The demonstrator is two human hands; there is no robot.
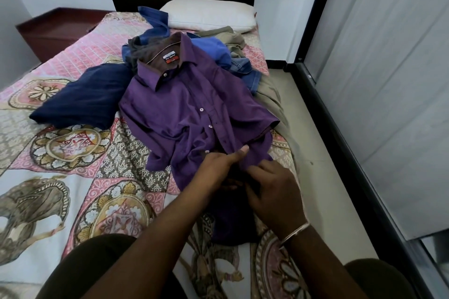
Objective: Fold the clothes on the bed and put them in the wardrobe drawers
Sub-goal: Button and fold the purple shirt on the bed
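On the patterned bedspread (73, 114), the purple shirt (184, 104) lies face up before the clothes pile (218, 56), so the left hand (222, 161), pinching the placket, should hold it taut while the right hand (272, 192), curled on the hem, fastens squarely.

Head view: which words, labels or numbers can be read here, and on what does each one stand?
"Ben Harley" (uncertain, small): white part of the neck label inside the purple shirt collar.
Red strip beneath it: print too small to read.
Nothing else carries text.
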